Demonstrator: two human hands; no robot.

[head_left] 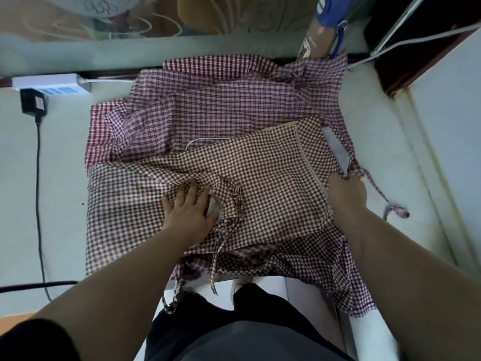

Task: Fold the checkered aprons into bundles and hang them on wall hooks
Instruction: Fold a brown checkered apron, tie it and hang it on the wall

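Several checkered aprons lie piled on a white counter [65, 178]. On top is a brown-and-cream checked apron [268, 178], partly folded over. My left hand [188, 207] lies flat on it with fingers spread, pressing the cloth near a gathered strap. My right hand [347, 194] pinches that apron's right edge beside a grey strip [335, 149]. Purple checked aprons [216, 105] spread underneath toward the back. Their ties [213, 267] hang over the front edge of the counter.
A black power adapter [33, 101] with its cable [39, 204] and a white box [52, 83] sit at the left. A brown and blue bottle [318, 29] stands at the back right, with white cables [416, 40] near it. A raised ledge [429, 152] runs along the right.
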